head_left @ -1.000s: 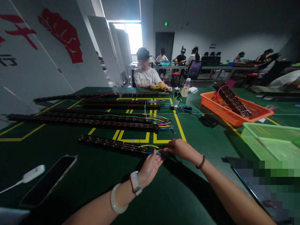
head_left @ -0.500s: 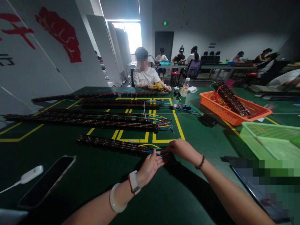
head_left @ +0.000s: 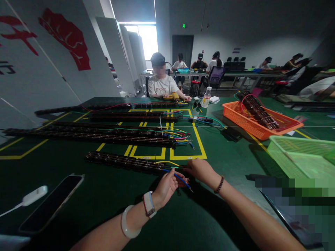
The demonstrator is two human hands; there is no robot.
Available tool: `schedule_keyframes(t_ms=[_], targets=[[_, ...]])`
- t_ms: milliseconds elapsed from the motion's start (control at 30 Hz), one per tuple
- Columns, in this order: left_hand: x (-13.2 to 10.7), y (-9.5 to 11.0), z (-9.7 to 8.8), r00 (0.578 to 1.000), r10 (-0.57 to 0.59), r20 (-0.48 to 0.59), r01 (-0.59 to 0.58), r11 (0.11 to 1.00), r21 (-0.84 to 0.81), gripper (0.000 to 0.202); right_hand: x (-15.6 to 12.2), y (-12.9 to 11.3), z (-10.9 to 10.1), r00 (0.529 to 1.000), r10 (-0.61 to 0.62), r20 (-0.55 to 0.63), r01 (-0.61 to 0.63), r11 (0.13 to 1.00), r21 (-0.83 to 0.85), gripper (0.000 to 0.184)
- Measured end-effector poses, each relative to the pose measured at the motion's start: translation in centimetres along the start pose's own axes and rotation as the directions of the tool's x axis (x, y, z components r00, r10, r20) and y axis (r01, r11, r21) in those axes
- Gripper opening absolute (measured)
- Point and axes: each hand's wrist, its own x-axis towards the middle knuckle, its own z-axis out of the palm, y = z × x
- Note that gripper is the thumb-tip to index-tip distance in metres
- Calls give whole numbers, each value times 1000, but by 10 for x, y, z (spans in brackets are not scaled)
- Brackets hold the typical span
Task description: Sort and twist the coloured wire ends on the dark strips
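Note:
A short dark cable bundle (head_left: 125, 162), ribbed and with brownish strands along it, lies on the green table in front of me. Yellow, green and blue wires come out of its right end. My left hand (head_left: 167, 186) is palm up below that end, fingers curled, with the blue wire (head_left: 180, 179) between thumb and fingers. The blue wire's bare tip points down and right. My right hand (head_left: 201, 170) pinches at the ends of the yellow wire (head_left: 167, 162) and the green wire; its fingertips partly hide them.
Longer cable bundles (head_left: 91, 134) lie beyond, across yellow tape outlines. To the right stand an orange basket (head_left: 243, 120) holding a bundle and a green basket (head_left: 282, 153). A phone (head_left: 52, 204) and white charger (head_left: 35, 196) lie left. A person (head_left: 162, 83) sits opposite, near a yellow tool (head_left: 174, 97).
The blue wire now sticks out past my left fingers, angled down and right. Those fingers have curled in more. My right hand has shifted slightly left and down.

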Motion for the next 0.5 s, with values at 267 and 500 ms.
schedule_keyframes(t_ms=[267, 500], targets=[[-2, 5, 5, 1000, -9, -24, 8, 998, -64, 23, -18, -7, -25, 999, -42, 27, 42, 999, 29, 43], [0, 4, 2, 999, -1, 47, 4, 999, -48, 34, -25, -13, -22, 977, -142, 162, 137, 990, 45, 34]])
